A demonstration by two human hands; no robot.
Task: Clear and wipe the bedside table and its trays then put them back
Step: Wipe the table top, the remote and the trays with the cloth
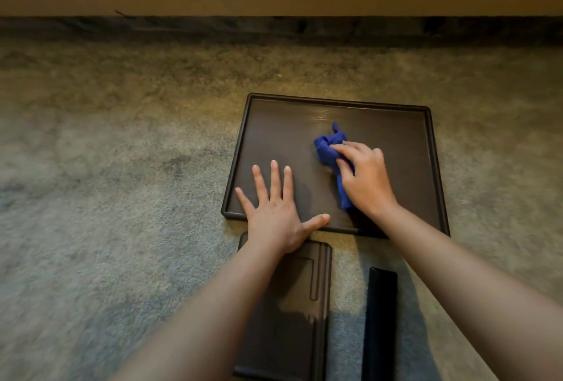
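Observation:
A large dark brown tray [408, 149] lies flat on the carpet at centre right. My right hand [364, 178] presses a crumpled blue cloth [327, 149] onto the tray's inner surface. My left hand [275, 210] lies flat with spread fingers on the tray's near left part, the palm over its front rim. A smaller dark tray [307, 295] with moulded compartments lies just in front of the large one, partly under my left forearm.
A narrow black tray or box [380, 319] lies on the carpet to the right of the smaller tray. Grey-beige carpet [122, 198] spreads to the left and beyond. A low wooden ledge or bed base [274, 0] runs across the far side.

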